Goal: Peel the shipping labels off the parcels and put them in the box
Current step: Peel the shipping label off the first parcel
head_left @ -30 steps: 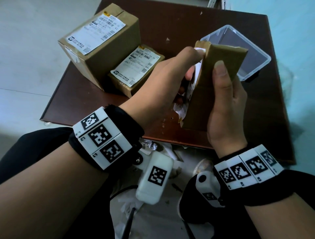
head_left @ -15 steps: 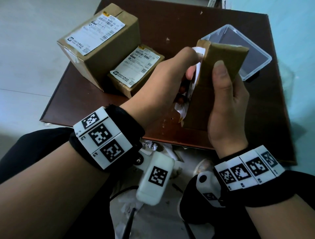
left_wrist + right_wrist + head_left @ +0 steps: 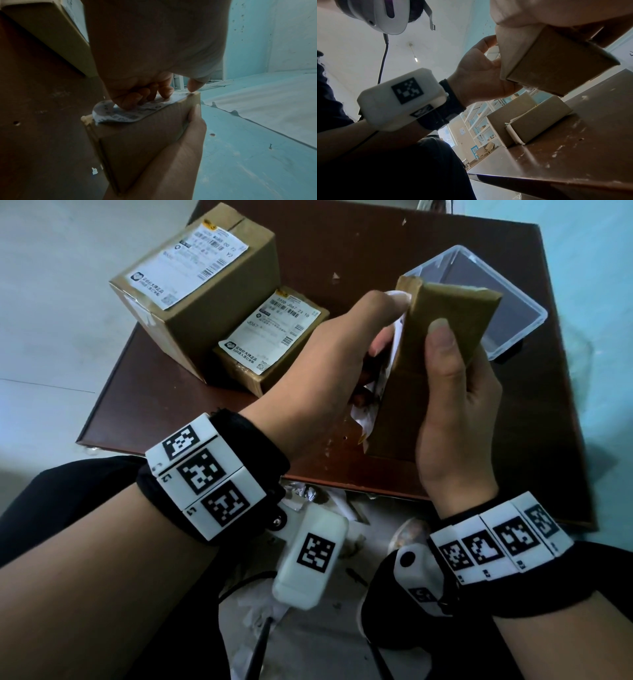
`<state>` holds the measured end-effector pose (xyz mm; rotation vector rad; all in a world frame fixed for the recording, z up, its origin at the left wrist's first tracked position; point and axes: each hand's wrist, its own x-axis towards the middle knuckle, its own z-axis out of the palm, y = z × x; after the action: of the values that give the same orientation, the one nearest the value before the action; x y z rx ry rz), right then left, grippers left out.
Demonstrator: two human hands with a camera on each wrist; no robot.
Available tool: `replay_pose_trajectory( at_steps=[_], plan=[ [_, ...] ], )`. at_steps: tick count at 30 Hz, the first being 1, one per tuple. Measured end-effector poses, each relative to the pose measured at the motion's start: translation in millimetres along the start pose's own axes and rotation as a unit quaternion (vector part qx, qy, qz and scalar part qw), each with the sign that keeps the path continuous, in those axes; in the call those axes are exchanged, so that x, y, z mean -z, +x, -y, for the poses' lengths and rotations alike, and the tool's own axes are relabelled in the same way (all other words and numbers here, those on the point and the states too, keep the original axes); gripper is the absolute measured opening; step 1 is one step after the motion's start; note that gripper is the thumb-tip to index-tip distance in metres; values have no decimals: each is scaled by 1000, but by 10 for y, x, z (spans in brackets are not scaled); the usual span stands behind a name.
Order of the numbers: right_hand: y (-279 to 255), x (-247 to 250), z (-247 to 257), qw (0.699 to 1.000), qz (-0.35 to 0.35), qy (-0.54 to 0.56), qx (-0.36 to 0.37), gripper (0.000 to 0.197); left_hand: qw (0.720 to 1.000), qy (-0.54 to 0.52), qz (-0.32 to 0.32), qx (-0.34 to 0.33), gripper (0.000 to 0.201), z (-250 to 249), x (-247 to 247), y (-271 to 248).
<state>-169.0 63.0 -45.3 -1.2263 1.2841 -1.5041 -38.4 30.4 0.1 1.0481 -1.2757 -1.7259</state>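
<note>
Little shift since earlier frame: held parcel (image 3: 442,344) stays centre frame, gripped by right hand (image 3: 455,412). Left hand (image 3: 329,364) fingers curl on half-lifted label (image 3: 130,112). Risk: thin label tears under hasty pull. Clear box (image 3: 527,313) upper right, awaiting it.

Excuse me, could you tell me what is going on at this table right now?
A person is peeling a shipping label off a small cardboard parcel. The right hand grips the parcel above the brown table, while the left hand works at the label, whose one end has curled away. Two more parcels, a large one and a smaller one, still carry labels. The clear plastic box looks empty so far.
</note>
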Motion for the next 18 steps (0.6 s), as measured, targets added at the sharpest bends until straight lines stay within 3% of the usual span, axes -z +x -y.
replay_pose_trajectory(
  at_steps=[2,4,9,14,18],
  plan=[
    [2,-3,6,1000,-3,-1,-6,29,1000,-12,20,0,63,-5,-17,-13],
    [-2,0,14,1000,-6,0,-8,27,999,-22,26,-5,67,8,-26,-13],
    [-24,-15,26,1000,-3,-8,-14,31,999,-52,9,-9,45,11,6,-5],
    [-19,-14,33,999,-9,-4,-49,30,998,33,-52,-14,33,88,73,72],
    [45,26,29,988,7,82,-127,49,987,150,-31,-53,31,78,114,48]
  ],
)
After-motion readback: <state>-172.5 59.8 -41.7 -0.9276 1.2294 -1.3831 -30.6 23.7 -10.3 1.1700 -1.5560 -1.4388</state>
